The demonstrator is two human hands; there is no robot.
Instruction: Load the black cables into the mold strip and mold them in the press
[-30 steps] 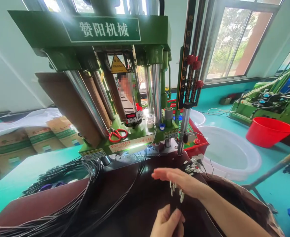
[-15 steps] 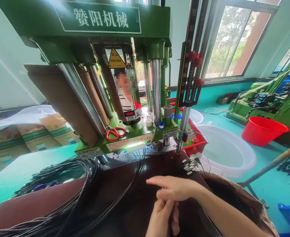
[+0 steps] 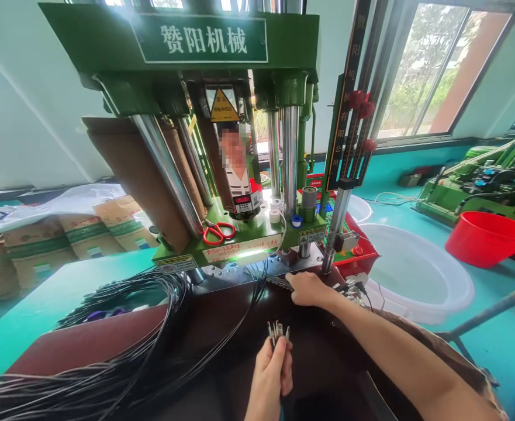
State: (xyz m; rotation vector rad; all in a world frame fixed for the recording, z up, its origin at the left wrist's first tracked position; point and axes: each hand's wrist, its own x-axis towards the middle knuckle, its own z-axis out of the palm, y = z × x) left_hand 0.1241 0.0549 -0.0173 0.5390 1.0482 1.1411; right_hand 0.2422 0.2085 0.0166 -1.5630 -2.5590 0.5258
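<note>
My left hand (image 3: 271,365) is closed around a bunch of cable ends, and their bare metal connectors (image 3: 278,331) stick up above the thumb. Further forward, my right hand (image 3: 310,290) is curled at the front of the press, by the metal plate (image 3: 231,275). Its fingertips meet the end of a narrow dark metal strip (image 3: 280,283); what lies inside those fingers is hidden. Black cables (image 3: 259,283) run from under the press's green head (image 3: 244,248) across the dark red tabletop (image 3: 222,318).
Coiled black cables (image 3: 169,286) spread over the left side. Red-handled scissors (image 3: 218,233) and a blue-and-white tape roll (image 3: 296,221) lie on the green ledge. Metal connectors (image 3: 356,287) sit right of my arm. A white tub (image 3: 454,292) and red bucket (image 3: 489,240) stand on the floor.
My hands have parted. The right one has moved forward to the press and its fingers have curled; the left now shows connectors at its top. The view has shifted slightly left.
</note>
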